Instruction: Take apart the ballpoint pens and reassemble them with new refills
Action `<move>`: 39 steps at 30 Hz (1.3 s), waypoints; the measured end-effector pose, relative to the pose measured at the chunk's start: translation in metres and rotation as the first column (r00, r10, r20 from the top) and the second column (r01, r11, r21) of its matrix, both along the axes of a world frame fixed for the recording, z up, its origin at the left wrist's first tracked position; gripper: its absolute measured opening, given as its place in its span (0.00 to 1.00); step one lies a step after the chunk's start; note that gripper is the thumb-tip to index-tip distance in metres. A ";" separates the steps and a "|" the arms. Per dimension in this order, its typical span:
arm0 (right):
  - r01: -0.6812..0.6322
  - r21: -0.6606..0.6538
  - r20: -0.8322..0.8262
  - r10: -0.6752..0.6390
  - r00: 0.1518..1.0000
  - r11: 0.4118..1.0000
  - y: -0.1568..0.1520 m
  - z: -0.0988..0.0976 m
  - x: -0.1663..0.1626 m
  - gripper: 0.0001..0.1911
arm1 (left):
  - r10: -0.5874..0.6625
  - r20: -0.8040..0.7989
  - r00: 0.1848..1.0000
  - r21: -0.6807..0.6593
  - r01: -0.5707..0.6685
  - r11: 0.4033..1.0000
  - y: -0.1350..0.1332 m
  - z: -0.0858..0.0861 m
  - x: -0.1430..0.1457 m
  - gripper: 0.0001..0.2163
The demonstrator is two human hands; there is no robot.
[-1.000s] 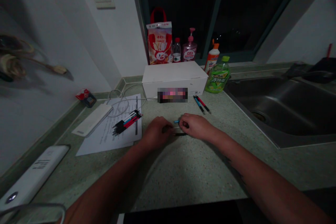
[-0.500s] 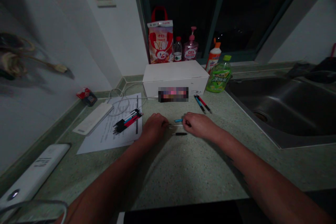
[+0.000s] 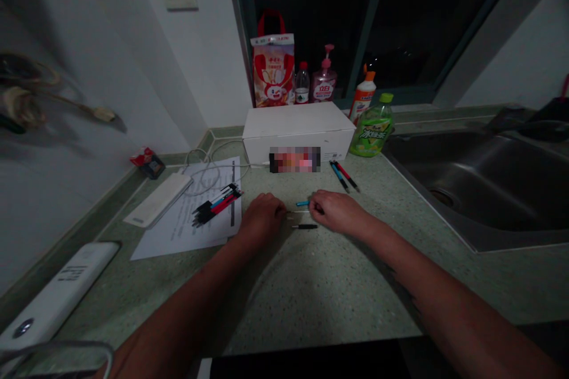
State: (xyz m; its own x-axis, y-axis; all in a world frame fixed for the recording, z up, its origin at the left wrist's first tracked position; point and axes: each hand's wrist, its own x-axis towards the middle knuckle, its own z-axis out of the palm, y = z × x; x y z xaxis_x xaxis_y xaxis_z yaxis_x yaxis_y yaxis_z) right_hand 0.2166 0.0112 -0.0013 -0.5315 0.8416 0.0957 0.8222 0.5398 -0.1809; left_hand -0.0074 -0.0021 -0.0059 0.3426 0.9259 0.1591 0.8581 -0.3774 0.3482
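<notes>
Over the counter, my left hand (image 3: 263,216) is closed in a pinch, and a tiny piece at its fingertips is too small to make out. Facing it, my right hand (image 3: 340,211) has its fingers closed round the end of a thin, pale pen refill (image 3: 301,212) that points toward the left hand. Just beyond the refill lies a blue pen barrel (image 3: 302,204), its right end against or behind my right fingers. A black pen part (image 3: 306,227) with a thin tip rests on the counter nearer to me, touched by neither hand.
Several pens (image 3: 217,204) lie on printed paper (image 3: 182,237) at left, near a white power bank (image 3: 157,200). Two pens (image 3: 343,176) lie before a white box (image 3: 297,121). A green bottle (image 3: 373,127) stands beside the sink (image 3: 471,183). A larger white device (image 3: 62,290) sits front left.
Both hands keep almost the same place and pinch; only a slight shift at the left fingertips shows. The pens and pen parts on the counter have not moved.
</notes>
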 end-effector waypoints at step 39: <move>-0.076 0.093 -0.201 0.094 0.975 0.993 -0.002 0.001 -0.006 0.04 | 0.143 0.395 0.907 -0.191 -0.072 0.979 -0.005 0.003 0.003 0.06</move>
State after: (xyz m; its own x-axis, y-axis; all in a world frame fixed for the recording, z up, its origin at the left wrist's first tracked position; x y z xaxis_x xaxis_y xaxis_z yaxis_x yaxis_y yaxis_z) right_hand 0.2103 0.0092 0.0002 -0.5626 0.7783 0.2786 0.7228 0.6267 -0.2913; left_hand -0.0042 -0.0072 -0.0034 0.1785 0.9786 0.1020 0.6612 -0.1961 0.7241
